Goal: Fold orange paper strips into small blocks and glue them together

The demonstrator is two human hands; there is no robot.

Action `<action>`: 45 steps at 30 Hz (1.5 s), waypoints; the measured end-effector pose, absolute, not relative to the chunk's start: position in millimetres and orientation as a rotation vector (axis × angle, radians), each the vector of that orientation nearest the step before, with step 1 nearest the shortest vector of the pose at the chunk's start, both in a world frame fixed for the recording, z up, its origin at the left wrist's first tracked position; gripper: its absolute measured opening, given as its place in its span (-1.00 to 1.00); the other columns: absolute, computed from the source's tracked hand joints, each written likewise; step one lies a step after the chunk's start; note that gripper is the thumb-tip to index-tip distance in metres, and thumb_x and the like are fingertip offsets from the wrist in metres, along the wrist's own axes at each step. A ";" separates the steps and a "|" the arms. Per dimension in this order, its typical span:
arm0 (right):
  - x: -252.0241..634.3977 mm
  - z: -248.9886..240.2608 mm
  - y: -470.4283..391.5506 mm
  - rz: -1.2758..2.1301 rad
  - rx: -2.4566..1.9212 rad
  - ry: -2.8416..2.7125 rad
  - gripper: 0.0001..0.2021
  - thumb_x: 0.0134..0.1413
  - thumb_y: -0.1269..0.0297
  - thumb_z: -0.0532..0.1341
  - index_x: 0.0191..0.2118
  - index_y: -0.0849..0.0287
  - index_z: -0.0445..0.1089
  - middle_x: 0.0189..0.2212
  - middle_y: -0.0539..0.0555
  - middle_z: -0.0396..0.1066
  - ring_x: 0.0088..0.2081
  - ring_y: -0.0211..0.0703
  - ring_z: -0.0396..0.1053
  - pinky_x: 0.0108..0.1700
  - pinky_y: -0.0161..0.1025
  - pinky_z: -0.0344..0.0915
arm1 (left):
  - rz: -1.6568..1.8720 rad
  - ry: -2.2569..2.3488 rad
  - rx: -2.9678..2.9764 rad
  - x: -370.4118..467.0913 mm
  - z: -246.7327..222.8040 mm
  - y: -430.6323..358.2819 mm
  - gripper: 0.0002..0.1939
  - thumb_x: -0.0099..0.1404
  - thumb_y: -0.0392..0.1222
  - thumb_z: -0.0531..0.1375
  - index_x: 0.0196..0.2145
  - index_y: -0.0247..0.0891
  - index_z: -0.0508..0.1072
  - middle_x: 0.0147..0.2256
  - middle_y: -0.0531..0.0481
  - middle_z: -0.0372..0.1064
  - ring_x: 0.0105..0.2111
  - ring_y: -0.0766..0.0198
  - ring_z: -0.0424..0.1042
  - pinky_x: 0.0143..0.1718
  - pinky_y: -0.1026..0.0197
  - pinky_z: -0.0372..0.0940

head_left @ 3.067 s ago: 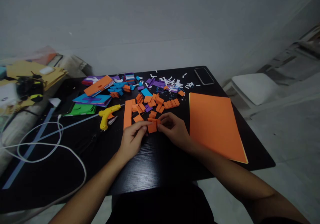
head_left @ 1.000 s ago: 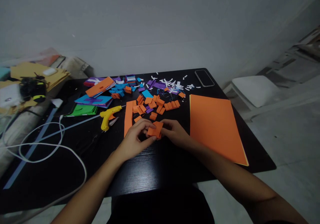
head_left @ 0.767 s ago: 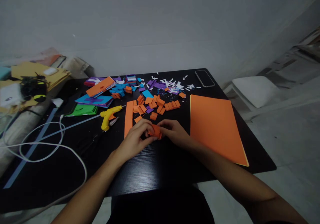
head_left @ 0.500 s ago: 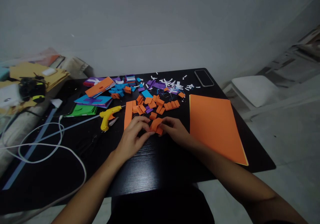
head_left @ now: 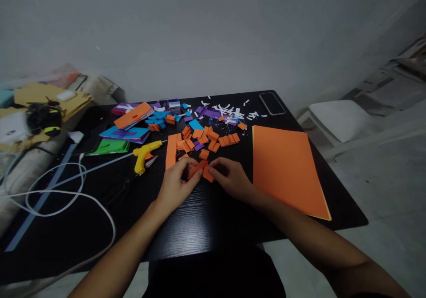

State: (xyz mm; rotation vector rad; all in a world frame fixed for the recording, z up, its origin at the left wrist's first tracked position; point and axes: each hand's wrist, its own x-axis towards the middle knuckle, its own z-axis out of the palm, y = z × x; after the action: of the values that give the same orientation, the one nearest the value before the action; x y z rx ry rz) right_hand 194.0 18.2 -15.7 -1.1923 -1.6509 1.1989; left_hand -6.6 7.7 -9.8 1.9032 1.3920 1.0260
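Between my hands is a small folded piece of orange paper [head_left: 208, 173]. My left hand [head_left: 177, 183] pinches it with thumb and fingers from the left. From the right, my right hand [head_left: 232, 177] grips its other side. Just beyond my fingers lie several small folded orange paper pieces [head_left: 213, 137], with a purple one [head_left: 199, 146] among them. A longer orange paper strip [head_left: 171, 150] rests beyond my left hand. To the right of my right hand, large orange sheets [head_left: 282, 169] lie flat with a yellow edge showing beneath.
A yellow glue gun [head_left: 143, 155] lies left on the black table [head_left: 186, 227]. Behind it are green paper [head_left: 111, 146] and stacked coloured paper [head_left: 133, 117]. White paper scraps [head_left: 229, 111] and a phone [head_left: 272, 104] lie at the back. A white cable [head_left: 96, 200] loops at left.
The orange paper piece has turned and now shows a raised fold between my fingers. My left fingers have closed further around it; both hands stay in about the same place.
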 end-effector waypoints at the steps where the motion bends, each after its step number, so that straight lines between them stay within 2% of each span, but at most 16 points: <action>1: 193.8 -15.7 17.2 1.180 -1.189 -1.679 -0.85 0.24 0.21 0.25 -0.26 0.17 0.50 -0.36 0.04 0.52 -0.34 -0.18 0.42 -0.28 -0.26 0.31 | 1.019 1.397 1.944 -6.4 -8.5 7.3 -0.89 0.34 -0.14 0.27 -0.24 -0.20 0.45 -0.44 0.12 0.36 -0.47 0.34 0.34 -0.42 0.31 0.23; 6: 194.3 -14.9 16.8 1.128 -1.193 -1.713 -0.87 0.24 0.25 0.25 -0.27 0.17 0.50 -0.34 0.04 0.54 -0.34 -0.19 0.44 -0.27 -0.26 0.32 | 0.980 1.465 1.971 -9.5 -6.4 8.4 -0.89 0.36 -0.14 0.23 -0.31 -0.21 0.43 -0.42 0.10 0.40 -0.49 0.34 0.33 -0.44 0.31 0.20; 11: 195.8 -13.7 19.5 1.144 -1.225 -1.684 -0.87 0.22 0.23 0.26 -0.29 0.17 0.49 -0.35 0.03 0.53 -0.33 -0.19 0.44 -0.25 -0.26 0.33 | 0.970 1.474 1.797 -17.0 -7.2 12.7 -0.85 0.36 -0.13 0.21 -0.16 -0.19 0.50 -0.33 0.06 0.48 -0.49 0.32 0.35 -0.46 0.30 0.21; 15: 197.3 -13.6 23.0 1.343 -1.219 -1.597 -0.86 0.20 0.21 0.27 -0.29 0.18 0.48 -0.38 0.01 0.51 -0.38 -0.20 0.44 -0.29 -0.27 0.35 | 0.959 1.308 1.529 -21.3 -4.4 19.0 -0.81 0.33 -0.09 0.22 -0.16 -0.18 0.56 -0.51 0.11 0.33 -0.56 0.31 0.31 -0.51 0.29 0.26; 18: 198.1 -15.4 26.0 1.491 -1.197 -1.518 -0.86 0.16 0.22 0.27 -0.31 0.18 0.47 -0.42 0.01 0.49 -0.42 -0.21 0.46 -0.32 -0.26 0.36 | 0.951 1.229 1.358 -23.1 -3.2 23.3 -0.79 0.29 -0.07 0.26 -0.18 -0.19 0.55 -0.56 0.14 0.23 -0.60 0.31 0.31 -0.54 0.27 0.30; 21: 198.3 -16.9 27.4 1.560 -1.186 -1.464 -0.86 0.14 0.22 0.28 -0.32 0.19 0.46 -0.44 0.00 0.48 -0.46 -0.19 0.47 -0.34 -0.25 0.37 | 0.961 1.231 1.348 -22.8 -5.8 24.1 -0.79 0.27 -0.06 0.28 -0.19 -0.21 0.53 -0.52 0.13 0.29 -0.57 0.32 0.33 -0.51 0.27 0.30; 28: 197.4 -11.8 23.5 1.594 -1.173 -1.514 -0.85 0.17 0.21 0.28 -0.32 0.19 0.47 -0.46 0.00 0.48 -0.44 -0.21 0.44 -0.32 -0.26 0.35 | 0.910 1.221 1.554 -18.1 -9.8 19.0 -0.77 0.26 -0.09 0.35 -0.16 -0.21 0.53 -0.29 0.01 0.50 -0.31 0.23 0.47 -0.29 0.23 0.34; 34: 197.5 -10.5 22.9 1.593 -1.157 -1.572 -0.85 0.16 0.22 0.28 -0.32 0.20 0.48 -0.46 -0.01 0.46 -0.42 -0.21 0.42 -0.33 -0.29 0.31 | 0.822 1.175 1.567 -24.5 -5.2 22.4 -0.75 0.30 -0.07 0.33 -0.12 -0.23 0.55 -0.20 -0.06 0.53 -0.27 0.21 0.50 -0.25 0.21 0.36; 41: 197.1 -9.5 21.9 1.560 -1.170 -1.626 -0.85 0.16 0.24 0.27 -0.31 0.23 0.49 -0.47 -0.03 0.42 -0.44 -0.25 0.36 -0.35 -0.31 0.24 | 0.731 1.172 1.587 -28.4 0.7 23.7 -0.69 0.24 -0.09 0.36 -0.08 -0.22 0.57 -0.29 0.01 0.49 -0.36 0.27 0.42 -0.38 0.29 0.26; 45: 197.0 -9.3 20.9 1.571 -1.151 -1.633 -0.84 0.15 0.22 0.28 -0.31 0.22 0.49 -0.46 -0.02 0.43 -0.43 -0.24 0.37 -0.35 -0.31 0.23 | 0.741 1.208 1.656 -27.0 2.4 23.6 -0.76 0.28 -0.10 0.31 -0.13 -0.20 0.64 -0.28 0.00 0.54 -0.47 0.34 0.35 -0.49 0.31 0.18</action>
State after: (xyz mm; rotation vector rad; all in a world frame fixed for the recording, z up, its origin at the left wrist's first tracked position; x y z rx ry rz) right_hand 197.0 20.9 -9.3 -1.1506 -1.6329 1.5710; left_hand -27.0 23.6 2.4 1.6561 1.2083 0.7414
